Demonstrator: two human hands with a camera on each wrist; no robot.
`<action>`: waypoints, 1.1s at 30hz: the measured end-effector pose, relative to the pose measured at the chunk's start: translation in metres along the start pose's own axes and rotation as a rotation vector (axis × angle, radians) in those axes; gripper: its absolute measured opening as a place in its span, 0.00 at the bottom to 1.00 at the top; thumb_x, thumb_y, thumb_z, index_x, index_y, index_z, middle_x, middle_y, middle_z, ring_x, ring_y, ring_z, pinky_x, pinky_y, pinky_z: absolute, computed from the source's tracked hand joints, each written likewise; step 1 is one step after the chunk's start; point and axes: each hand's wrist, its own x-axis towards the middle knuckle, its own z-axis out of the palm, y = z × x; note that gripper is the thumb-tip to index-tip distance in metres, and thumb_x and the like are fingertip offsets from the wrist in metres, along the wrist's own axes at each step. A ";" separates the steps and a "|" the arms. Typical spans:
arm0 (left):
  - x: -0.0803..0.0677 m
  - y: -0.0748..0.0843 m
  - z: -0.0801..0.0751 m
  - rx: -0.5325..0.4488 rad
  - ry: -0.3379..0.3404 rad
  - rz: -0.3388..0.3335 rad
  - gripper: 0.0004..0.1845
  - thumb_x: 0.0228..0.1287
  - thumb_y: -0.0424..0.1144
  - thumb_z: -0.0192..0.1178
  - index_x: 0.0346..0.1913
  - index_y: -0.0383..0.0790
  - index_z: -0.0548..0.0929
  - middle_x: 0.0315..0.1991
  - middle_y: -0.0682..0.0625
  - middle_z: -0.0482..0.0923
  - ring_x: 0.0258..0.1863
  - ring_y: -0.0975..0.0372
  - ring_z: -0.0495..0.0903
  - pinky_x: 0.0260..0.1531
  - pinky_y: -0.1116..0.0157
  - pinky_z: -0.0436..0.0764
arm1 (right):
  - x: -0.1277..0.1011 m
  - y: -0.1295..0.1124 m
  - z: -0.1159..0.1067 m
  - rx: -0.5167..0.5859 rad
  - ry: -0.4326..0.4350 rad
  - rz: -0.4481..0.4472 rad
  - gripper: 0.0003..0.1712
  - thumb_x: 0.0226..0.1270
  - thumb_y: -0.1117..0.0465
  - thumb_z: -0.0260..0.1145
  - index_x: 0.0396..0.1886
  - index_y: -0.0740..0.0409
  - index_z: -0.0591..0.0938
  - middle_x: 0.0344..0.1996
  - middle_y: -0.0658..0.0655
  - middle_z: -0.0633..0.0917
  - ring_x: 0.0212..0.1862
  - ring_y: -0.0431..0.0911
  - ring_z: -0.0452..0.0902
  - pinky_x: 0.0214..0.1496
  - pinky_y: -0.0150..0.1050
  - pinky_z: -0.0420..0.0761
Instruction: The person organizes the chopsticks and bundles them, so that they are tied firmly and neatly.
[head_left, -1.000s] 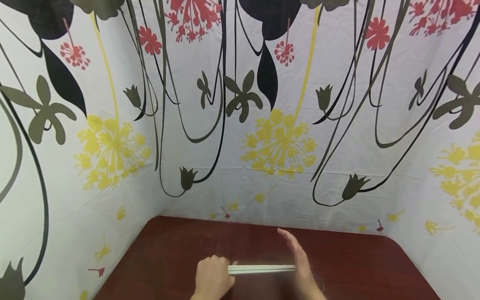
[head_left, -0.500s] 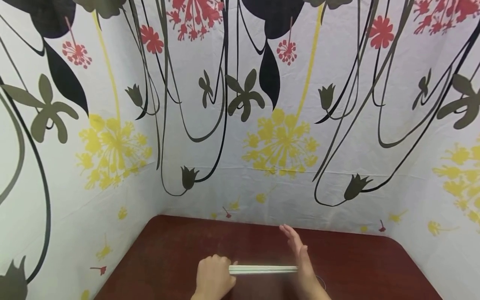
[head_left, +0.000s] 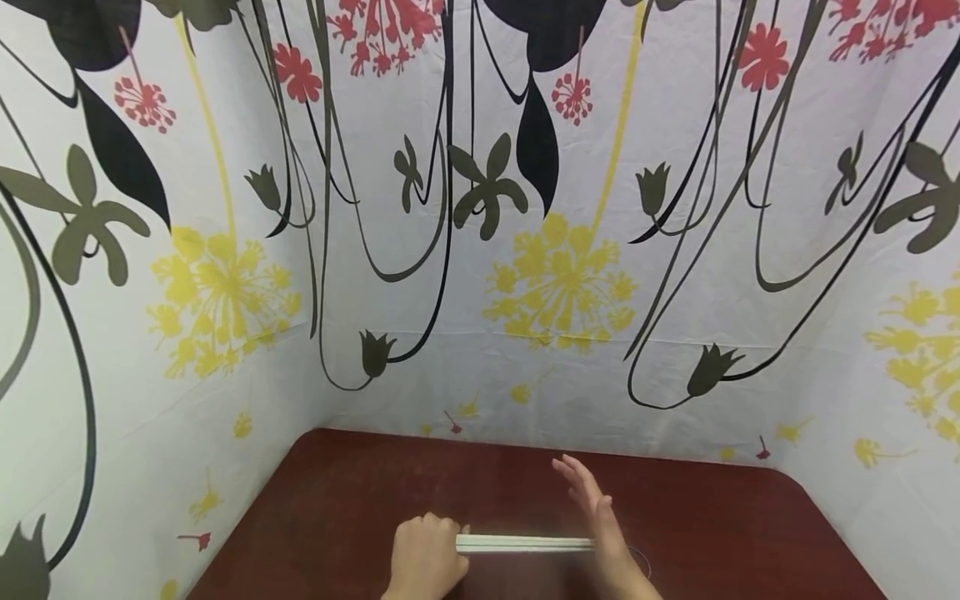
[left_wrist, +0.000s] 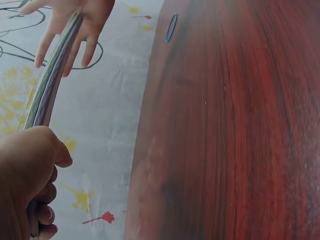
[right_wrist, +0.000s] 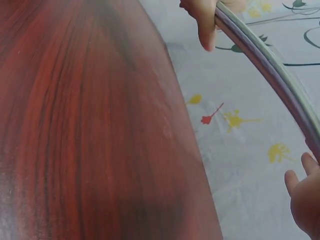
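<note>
A pale bundle of thin flat slats (head_left: 525,543) is held level just above the dark red table (head_left: 352,500). My left hand (head_left: 426,557) grips its left end in a fist. My right hand (head_left: 596,512) stands on edge, fingers straight, its palm pressed against the bundle's right end. In the left wrist view the left hand (left_wrist: 25,170) holds the bundle (left_wrist: 52,80), which runs up to the right hand (left_wrist: 75,20) with its fingers spread. The right wrist view shows the bundle (right_wrist: 270,65) between the left hand (right_wrist: 202,20) and the right hand's fingertips (right_wrist: 302,195).
A small thin elastic loop (head_left: 639,560) lies on the table by my right wrist; it is the blue loop (left_wrist: 171,27) in the left wrist view. White cloth printed with flowers (head_left: 555,283) walls the table at the back and both sides.
The bundle stays between both hands. The right hand's fingers have dipped and leaned slightly left; the view has shifted a little.
</note>
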 end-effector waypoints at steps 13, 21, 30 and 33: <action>0.007 -0.015 0.004 0.036 0.311 0.105 0.23 0.50 0.43 0.68 0.08 0.50 0.66 0.08 0.59 0.64 0.08 0.66 0.60 0.13 0.70 0.55 | -0.013 0.017 -0.022 -0.483 0.369 0.177 0.23 0.85 0.58 0.42 0.67 0.63 0.73 0.59 0.53 0.82 0.63 0.40 0.75 0.60 0.33 0.73; 0.006 -0.020 0.009 0.031 0.503 0.117 0.24 0.63 0.44 0.51 0.08 0.49 0.64 0.09 0.59 0.65 0.09 0.65 0.59 0.13 0.70 0.55 | -0.038 0.039 -0.069 -0.969 0.100 0.599 0.17 0.61 0.62 0.74 0.51 0.56 0.85 0.45 0.55 0.85 0.45 0.54 0.83 0.42 0.53 0.81; 0.006 -0.023 0.012 0.002 0.581 0.133 0.25 0.66 0.43 0.51 0.09 0.48 0.62 0.08 0.57 0.64 0.09 0.63 0.60 0.12 0.68 0.55 | -0.051 0.046 -0.085 -0.994 -0.015 0.670 0.13 0.56 0.75 0.72 0.33 0.52 0.85 0.29 0.48 0.83 0.33 0.46 0.81 0.33 0.48 0.80; 0.004 -0.023 0.012 -0.005 0.585 0.138 0.26 0.67 0.43 0.50 0.09 0.48 0.61 0.08 0.57 0.63 0.09 0.63 0.59 0.12 0.69 0.54 | -0.051 0.047 -0.084 -1.029 -0.062 0.685 0.12 0.59 0.77 0.67 0.33 0.55 0.83 0.27 0.50 0.83 0.31 0.46 0.81 0.30 0.47 0.79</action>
